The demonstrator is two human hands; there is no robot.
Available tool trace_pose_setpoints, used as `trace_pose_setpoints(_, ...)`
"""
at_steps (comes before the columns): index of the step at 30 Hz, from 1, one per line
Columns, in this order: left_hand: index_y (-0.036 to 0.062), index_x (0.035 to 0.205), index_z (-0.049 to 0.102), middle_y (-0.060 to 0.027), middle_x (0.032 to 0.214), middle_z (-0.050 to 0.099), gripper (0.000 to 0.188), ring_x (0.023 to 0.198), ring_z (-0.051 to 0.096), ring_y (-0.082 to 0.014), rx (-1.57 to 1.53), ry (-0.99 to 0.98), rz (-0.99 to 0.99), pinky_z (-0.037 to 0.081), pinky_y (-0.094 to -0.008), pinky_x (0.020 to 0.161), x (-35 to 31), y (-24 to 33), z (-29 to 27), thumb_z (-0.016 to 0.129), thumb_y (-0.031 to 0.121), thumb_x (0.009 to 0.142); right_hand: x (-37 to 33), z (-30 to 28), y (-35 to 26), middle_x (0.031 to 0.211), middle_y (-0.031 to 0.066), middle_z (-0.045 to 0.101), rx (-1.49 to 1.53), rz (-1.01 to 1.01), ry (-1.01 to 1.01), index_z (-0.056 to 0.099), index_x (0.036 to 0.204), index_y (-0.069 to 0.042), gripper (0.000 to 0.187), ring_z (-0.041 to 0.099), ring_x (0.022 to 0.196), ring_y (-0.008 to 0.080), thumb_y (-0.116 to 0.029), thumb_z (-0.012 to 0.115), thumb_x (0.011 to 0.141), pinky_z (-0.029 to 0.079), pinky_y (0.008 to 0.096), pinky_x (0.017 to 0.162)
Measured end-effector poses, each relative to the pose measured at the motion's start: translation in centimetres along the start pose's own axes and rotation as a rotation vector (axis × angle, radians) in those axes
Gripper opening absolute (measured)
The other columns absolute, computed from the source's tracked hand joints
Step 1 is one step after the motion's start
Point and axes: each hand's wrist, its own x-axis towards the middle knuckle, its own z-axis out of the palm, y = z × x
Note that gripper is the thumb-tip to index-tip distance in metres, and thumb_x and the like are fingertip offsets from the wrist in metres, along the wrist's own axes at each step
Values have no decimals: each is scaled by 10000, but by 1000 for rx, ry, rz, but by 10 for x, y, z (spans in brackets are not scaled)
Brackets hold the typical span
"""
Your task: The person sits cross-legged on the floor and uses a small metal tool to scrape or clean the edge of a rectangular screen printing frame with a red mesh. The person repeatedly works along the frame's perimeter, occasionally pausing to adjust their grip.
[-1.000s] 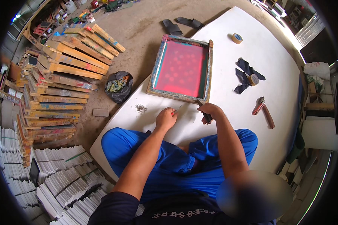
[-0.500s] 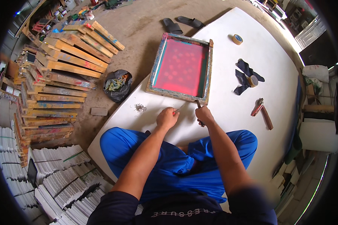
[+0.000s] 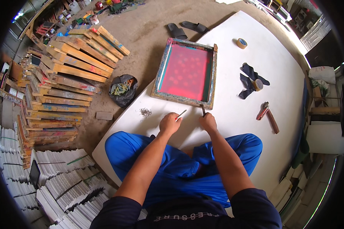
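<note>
At the far left, stacks of wooden screen frames (image 3: 65, 76) stand on the dirt floor, with bundles of white sheets (image 3: 46, 183) below them. A black bag of scraps (image 3: 123, 90) lies near the edge of the white table (image 3: 286, 76), and a small pile of staples (image 3: 145, 112) sits on the table just beside it. The left hand (image 3: 169, 123) is curled, its fingers pinching a thin pale stick (image 3: 181, 113) that points toward the screen-printing frame (image 3: 185, 72). That frame, with red mesh and a paint-stained wooden border, lies flat on the table just beyond both hands. The right hand (image 3: 208, 122) is closed in a fist around a dark slim tool (image 3: 203, 110) whose tip touches the frame's near edge. Further right lie a tape roll (image 3: 241, 43), dark cloth strips (image 3: 250, 79) and a red-handled tool (image 3: 263, 111).
</note>
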Motion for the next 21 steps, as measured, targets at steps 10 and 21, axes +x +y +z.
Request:
trace_pose_setpoints(10,71,1066,753,-143,1041,740,333,990,702,-341,-16,-38,-5,554,-453,871,6,-1,8,712,354,897,7,-50,4,835,137,659,294,47,-428,585,1058,73,434,673,593,233,-353,565,977,540,389,455)
trace_pose_setpoints(21,78,1108,746,-143,1098,738,357,1011,704,-341,-8,-39,-25,557,-448,882,6,2,5,707,355,886,16,-77,-29,693,143,646,-157,31,-409,626,897,60,273,638,536,239,-203,552,881,533,422,424)
